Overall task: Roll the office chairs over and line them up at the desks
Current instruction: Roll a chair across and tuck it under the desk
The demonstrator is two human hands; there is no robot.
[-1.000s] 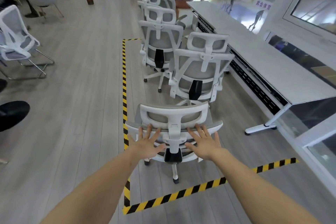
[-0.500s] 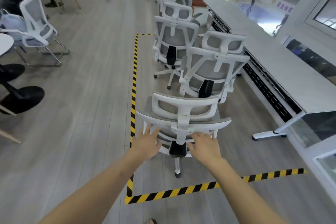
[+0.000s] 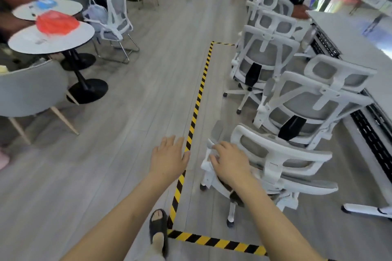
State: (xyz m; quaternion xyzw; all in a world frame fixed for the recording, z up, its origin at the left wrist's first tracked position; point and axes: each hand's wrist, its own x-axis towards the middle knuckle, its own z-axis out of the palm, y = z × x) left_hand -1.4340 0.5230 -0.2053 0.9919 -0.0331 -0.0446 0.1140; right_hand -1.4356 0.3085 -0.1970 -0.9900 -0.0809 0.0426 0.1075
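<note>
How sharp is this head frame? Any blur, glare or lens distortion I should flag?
Head view: the round tables and red bag at left are smeared by motion blur; the nearest chair and both hands are softer than crisp; wide-angle bending curves the desk edge; windows at top right are washed out.

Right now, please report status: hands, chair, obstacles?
Left hand open, off chair. Right hand resting open on nearest chair. Second chair close ahead.

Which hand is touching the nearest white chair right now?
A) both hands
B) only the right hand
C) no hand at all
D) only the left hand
B: the right hand rests on the back of the nearest chair, while the left hand hangs open over the floor beside the striped tape, touching nothing.
</note>
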